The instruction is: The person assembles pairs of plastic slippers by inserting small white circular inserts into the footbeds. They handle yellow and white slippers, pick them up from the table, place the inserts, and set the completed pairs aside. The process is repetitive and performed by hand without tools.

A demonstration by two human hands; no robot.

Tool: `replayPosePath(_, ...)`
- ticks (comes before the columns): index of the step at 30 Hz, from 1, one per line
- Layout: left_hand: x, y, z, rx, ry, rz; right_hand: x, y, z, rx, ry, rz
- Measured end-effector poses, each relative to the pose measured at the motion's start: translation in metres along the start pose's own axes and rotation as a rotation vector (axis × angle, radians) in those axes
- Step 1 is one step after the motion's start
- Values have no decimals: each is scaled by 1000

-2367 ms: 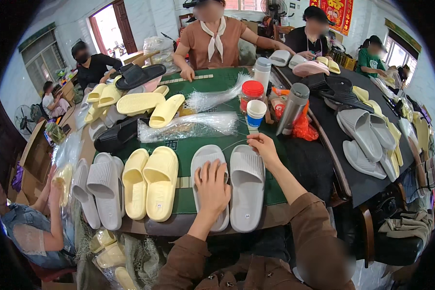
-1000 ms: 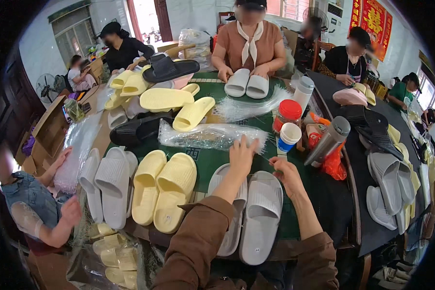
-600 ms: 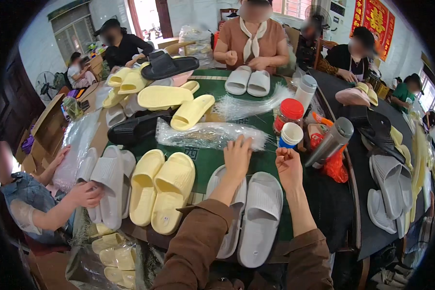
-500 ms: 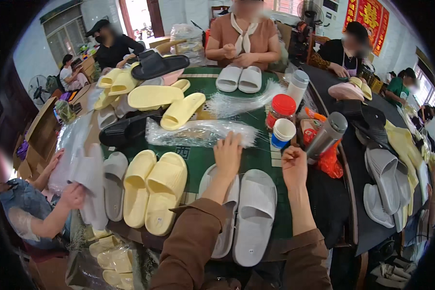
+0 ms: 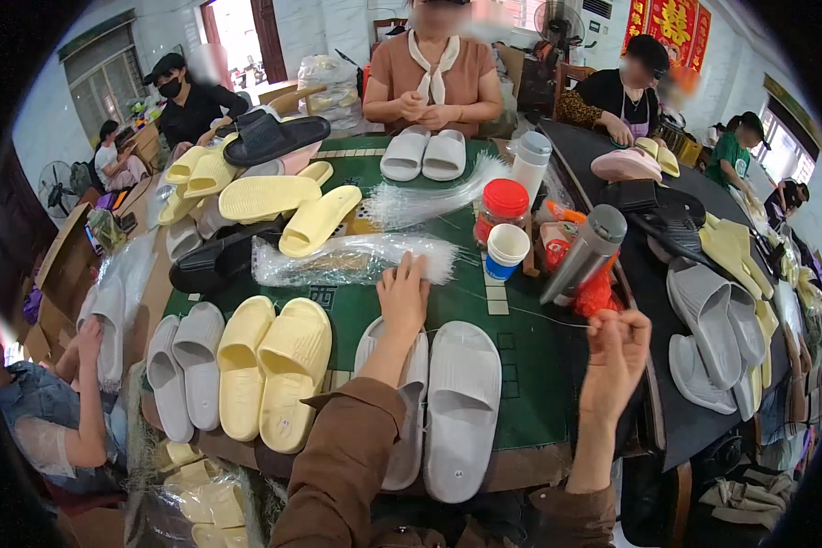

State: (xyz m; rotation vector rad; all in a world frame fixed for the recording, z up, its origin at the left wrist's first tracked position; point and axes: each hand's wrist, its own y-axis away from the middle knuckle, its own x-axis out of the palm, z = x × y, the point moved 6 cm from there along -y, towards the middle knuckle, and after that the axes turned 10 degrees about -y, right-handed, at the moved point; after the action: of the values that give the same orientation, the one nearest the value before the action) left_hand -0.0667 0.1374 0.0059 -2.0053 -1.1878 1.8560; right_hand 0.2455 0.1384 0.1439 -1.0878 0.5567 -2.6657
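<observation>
A bundle of thin clear plastic strands (image 5: 338,260) in a plastic sleeve lies across the green mat. My left hand (image 5: 402,297) presses on its near right edge with the fingers stretched out. Off to the right, my right hand (image 5: 616,361) is closed in a pinch on a single clear strand (image 5: 548,317), which trails back left toward the bundle. Close to me stands a pair of grey slides; the right grey slide (image 5: 464,411) is in full view, while my left forearm partly covers the left grey slide (image 5: 372,345).
Yellow slides (image 5: 294,374) and more grey slides stand to the left. A white-and-blue cup (image 5: 505,251), a red-lidded jar (image 5: 500,212) and a grey flask (image 5: 586,256) stand between the hands and beyond. A co-worker's hand (image 5: 89,338) handles a grey slide at far left.
My right hand has moved right and nearer to me, and a strand now stretches from it. My left hand stays on the bundle. The co-worker at left has set down a grey slide.
</observation>
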Motion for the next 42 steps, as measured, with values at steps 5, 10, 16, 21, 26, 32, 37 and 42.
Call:
replayPosePath(5,3,2,4,1,-25,8,-47,3,70,-283,-51,-186)
replayPosePath(10,9,0,-4,48,-8,34,-60,38,139,-437,-53,-103)
replayPosePath(16,-30,-29,8,68,338,151,-15,60,126,-377,263,26)
replayPosePath(21,-164,29,-42,-21,846,615,19,75,106,-350,213,121)
replayPosePath(26,-228,141,-93,-49,1552,953,68,127,76,-172,104,548)
replayPosePath(32,-231,163,-57,-518,1639,616,75,219,18,424,140,865)
replayPosePath(37,-212,154,6,-622,1638,322,61,239,20,535,262,1053)
replayPosePath(42,-213,152,51,-651,1499,173,36,228,32,663,266,1043)
